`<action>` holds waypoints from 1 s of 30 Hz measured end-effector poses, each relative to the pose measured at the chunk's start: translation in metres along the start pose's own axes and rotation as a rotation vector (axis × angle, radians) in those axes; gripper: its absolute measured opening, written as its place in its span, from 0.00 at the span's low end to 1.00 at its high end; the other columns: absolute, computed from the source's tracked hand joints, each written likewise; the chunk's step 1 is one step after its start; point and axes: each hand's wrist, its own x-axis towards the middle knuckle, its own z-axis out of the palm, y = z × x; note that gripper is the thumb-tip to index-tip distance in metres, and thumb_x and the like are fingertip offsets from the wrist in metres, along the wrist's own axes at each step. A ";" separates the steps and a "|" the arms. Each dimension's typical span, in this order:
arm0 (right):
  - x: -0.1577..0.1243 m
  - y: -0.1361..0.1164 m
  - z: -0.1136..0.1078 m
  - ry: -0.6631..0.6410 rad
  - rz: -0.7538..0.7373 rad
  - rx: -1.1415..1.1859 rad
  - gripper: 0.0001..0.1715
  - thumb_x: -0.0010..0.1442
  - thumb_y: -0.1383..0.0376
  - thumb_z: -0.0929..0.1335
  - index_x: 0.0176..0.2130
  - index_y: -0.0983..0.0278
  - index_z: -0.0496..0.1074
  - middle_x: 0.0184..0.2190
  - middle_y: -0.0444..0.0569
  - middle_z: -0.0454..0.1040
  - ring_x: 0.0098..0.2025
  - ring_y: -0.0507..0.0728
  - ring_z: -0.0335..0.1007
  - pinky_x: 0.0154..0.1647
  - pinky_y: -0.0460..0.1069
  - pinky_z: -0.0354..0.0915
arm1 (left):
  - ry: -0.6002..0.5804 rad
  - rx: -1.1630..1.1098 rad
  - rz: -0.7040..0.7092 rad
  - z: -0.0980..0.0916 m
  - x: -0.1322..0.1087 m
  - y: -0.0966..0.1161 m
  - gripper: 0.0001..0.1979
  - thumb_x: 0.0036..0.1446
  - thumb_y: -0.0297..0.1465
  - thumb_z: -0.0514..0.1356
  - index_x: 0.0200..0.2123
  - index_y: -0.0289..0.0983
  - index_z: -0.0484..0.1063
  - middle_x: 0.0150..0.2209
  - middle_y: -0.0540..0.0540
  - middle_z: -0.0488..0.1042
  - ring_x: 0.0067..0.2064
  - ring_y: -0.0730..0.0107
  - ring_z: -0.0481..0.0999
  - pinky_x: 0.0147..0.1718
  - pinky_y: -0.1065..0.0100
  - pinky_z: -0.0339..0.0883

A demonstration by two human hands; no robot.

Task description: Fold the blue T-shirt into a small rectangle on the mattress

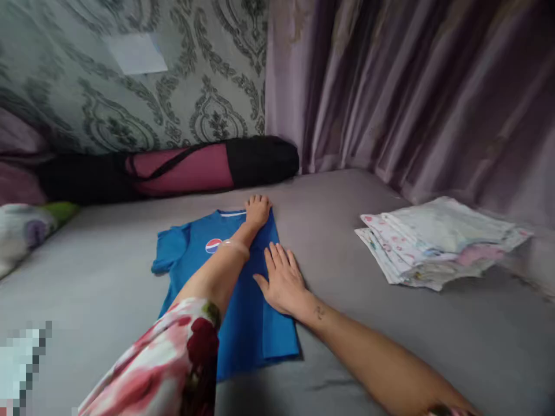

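A blue T-shirt point(247, 323) with a round red, white and blue logo lies on the grey bed sheet point(347, 323), its right side folded inward and its left sleeve spread out. My left hand point(257, 210) reaches across to the shirt's collar end at the folded shoulder, fingers curled down onto the cloth. My right hand point(282, 279) lies flat on the folded right edge at mid-length, fingers stretched out and together. A bangle sits on my left wrist.
A stack of folded pale printed cloths point(437, 242) lies to the right on the bed. A long black and maroon bag point(182, 167) lies along the patterned wall. Purple curtains point(411, 92) hang at the right. A pillow point(26, 228) sits far left.
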 end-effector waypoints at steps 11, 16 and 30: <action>0.003 -0.003 -0.011 -0.140 -0.020 -0.031 0.40 0.67 0.51 0.53 0.66 0.77 0.49 0.69 0.61 0.44 0.70 0.63 0.32 0.68 0.61 0.33 | -0.086 -0.083 -0.010 -0.039 -0.092 -0.024 0.26 0.62 0.36 0.53 0.60 0.34 0.55 0.57 0.33 0.64 0.57 0.47 0.62 0.53 0.51 0.55; -0.012 -0.001 -0.015 -0.212 -0.103 -0.038 0.41 0.67 0.51 0.51 0.68 0.75 0.45 0.70 0.58 0.39 0.71 0.61 0.29 0.68 0.60 0.30 | -0.189 -0.223 0.039 -0.056 -0.170 -0.046 0.25 0.61 0.36 0.54 0.60 0.37 0.55 0.55 0.35 0.65 0.56 0.52 0.66 0.51 0.53 0.61; -0.116 0.002 -0.047 -0.176 -0.399 0.101 0.28 0.68 0.60 0.55 0.62 0.69 0.60 0.63 0.60 0.60 0.65 0.61 0.53 0.64 0.59 0.55 | -0.224 -0.405 0.202 -0.109 -0.282 0.020 0.11 0.64 0.35 0.52 0.43 0.37 0.70 0.37 0.43 0.74 0.41 0.61 0.73 0.41 0.64 0.65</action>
